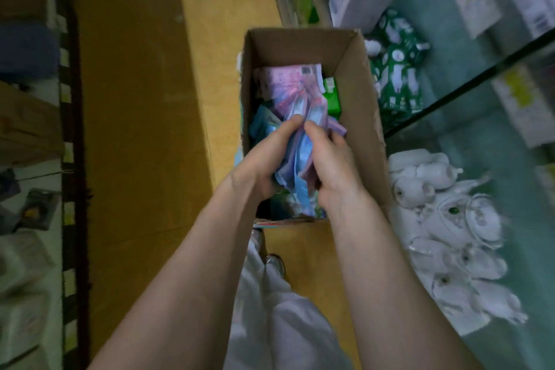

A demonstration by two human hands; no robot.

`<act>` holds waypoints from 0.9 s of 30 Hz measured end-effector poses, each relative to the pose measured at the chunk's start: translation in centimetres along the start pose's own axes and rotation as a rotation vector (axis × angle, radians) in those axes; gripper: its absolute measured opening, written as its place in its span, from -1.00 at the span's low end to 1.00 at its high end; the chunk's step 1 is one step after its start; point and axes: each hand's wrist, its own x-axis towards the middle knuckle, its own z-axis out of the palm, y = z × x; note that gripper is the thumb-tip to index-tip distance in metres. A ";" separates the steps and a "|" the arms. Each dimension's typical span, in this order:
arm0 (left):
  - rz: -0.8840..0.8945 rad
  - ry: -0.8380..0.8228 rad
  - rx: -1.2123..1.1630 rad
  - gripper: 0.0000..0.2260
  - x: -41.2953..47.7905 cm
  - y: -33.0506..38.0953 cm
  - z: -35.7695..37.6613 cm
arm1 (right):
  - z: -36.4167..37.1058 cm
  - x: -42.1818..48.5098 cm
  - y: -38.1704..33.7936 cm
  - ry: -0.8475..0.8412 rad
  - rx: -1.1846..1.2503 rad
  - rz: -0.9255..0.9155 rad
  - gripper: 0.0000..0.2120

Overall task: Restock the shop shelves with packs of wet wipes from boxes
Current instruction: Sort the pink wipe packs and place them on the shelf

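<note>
Ochre shop flooring (135, 99) surrounds an open brown cardboard box (360, 93), where a person's left hand (258, 159) and right hand (333, 165) clasp a bunch of soft purple-and-blue plastic packs of wet wipes (295, 156) from either side, fingers curled round it, the bunch inside the box towards its near end. A green pack (332, 96) lies deeper in the box; glass shelving (468, 87) with white china teapots (450, 219) stands right of the box. The film packs look light, squashy and slick, so a sideways squeeze round the middle of the bunch, rather than a pinch at the edges, seems the surer hold
</note>
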 end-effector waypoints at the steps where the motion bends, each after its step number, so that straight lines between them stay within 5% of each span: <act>1: 0.037 0.007 -0.005 -0.66 -1.2 0.7 0.1 | 0.4 -0.8 -0.7 -0.025 0.001 -0.034 -0.39; 4: 0.156 0.057 -0.045 -0.67 -5.0 2.6 0.0 | 2.2 -3.6 -2.6 -0.099 -0.038 -0.125 -0.49; 8: 0.282 0.113 -0.101 -0.67 -10.7 4.8 -1.4 | 6.1 -8.2 -4.6 -0.243 -0.083 -0.220 -0.38; 11: 0.372 0.193 -0.144 -0.67 -14.8 6.0 -3.3 | 9.0 -11.2 -5.3 -0.374 -0.101 -0.270 -0.53; 27: 0.703 0.645 -0.345 -0.62 -35.7 7.4 -21.5 | 30.2 -28.3 -1.3 -0.958 -0.376 -0.283 -0.58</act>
